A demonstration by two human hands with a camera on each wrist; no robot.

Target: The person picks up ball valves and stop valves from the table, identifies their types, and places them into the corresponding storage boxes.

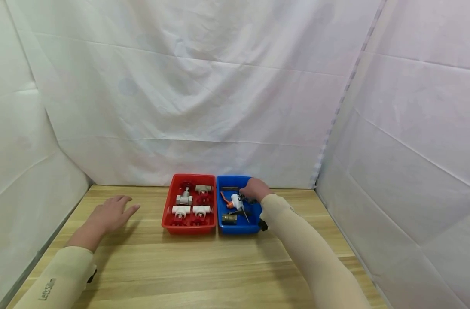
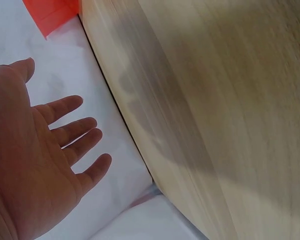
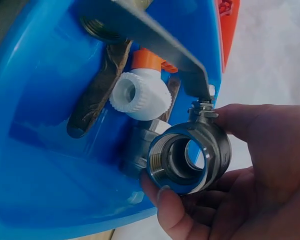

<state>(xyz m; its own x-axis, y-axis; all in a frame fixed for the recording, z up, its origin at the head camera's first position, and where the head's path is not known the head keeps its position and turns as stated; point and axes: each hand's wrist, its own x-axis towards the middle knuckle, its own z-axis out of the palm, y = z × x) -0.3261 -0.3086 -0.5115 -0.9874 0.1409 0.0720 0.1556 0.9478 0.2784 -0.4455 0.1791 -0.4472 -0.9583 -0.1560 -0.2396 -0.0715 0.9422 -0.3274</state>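
Note:
My right hand [image 1: 256, 189] is at the right side of the blue tray [image 1: 239, 230]. In the right wrist view its thumb and fingers grip the round body of a steel ball valve [image 3: 219, 147], whose long flat lever reaches up and left over the tray. Below it lie a white plastic valve [image 3: 149, 97] with an orange handle and a brass valve [image 1: 229, 219]. Another metal body is partly hidden behind the gripped valve. My left hand [image 1: 110, 213], empty with fingers spread loosely, hovers above the wooden table left of the trays.
A red tray [image 1: 188, 230] stands directly left of the blue one. It contains several valves with red round handwheels, including a white one [image 1: 181, 210] and a metal one [image 1: 184, 198]. A white cloth [image 1: 204, 107] hangs close behind the trays, with more cloth at both sides.

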